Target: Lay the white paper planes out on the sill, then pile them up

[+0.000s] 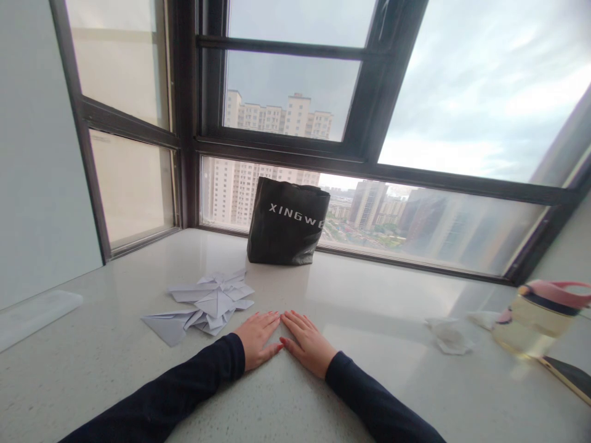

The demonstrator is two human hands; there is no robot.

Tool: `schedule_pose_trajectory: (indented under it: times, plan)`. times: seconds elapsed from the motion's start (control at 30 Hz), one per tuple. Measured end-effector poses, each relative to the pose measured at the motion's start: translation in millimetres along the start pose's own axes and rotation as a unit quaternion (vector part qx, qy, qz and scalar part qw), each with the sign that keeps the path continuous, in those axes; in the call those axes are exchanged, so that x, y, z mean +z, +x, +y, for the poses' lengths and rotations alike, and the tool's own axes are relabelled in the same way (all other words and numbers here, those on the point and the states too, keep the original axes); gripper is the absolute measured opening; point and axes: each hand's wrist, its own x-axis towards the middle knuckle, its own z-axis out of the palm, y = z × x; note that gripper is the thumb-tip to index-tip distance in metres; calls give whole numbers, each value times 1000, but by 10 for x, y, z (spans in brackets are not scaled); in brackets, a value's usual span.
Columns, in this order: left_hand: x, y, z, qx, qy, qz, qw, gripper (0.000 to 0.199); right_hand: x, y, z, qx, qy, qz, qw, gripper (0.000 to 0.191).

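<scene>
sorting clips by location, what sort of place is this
Probably a high-rise apartment's window nook: tower blocks seen from above, dark-framed windows meeting in a corner, and a speckled stone-look sill.

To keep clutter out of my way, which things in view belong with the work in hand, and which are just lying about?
Likely with the work:
- left hand, flat on the counter, nearest the folded white papers
- right hand, flat beside it

Apparently just lying about:
- black bag
- pink-lidded bottle
- pale crumpled item
- dark flat item
- whitish strip
</scene>
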Motion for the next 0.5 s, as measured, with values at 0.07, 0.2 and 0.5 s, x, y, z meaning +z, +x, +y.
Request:
schedule_pose_trajectory:
  times: [0.07,0.2,0.5]
  plan:
    - [8,4,-6,2,-2,1,1000,59,0,-1,-2,1,0,1,1000,53]
    - [16,2,-12,2,-2,5,1000,59,4,-2,2,-1,0,3,1000,53]
    - [-14,-7,15,-2,3,-1,1000,59,-10,-4,-6,1,-4,-3,1000,55]
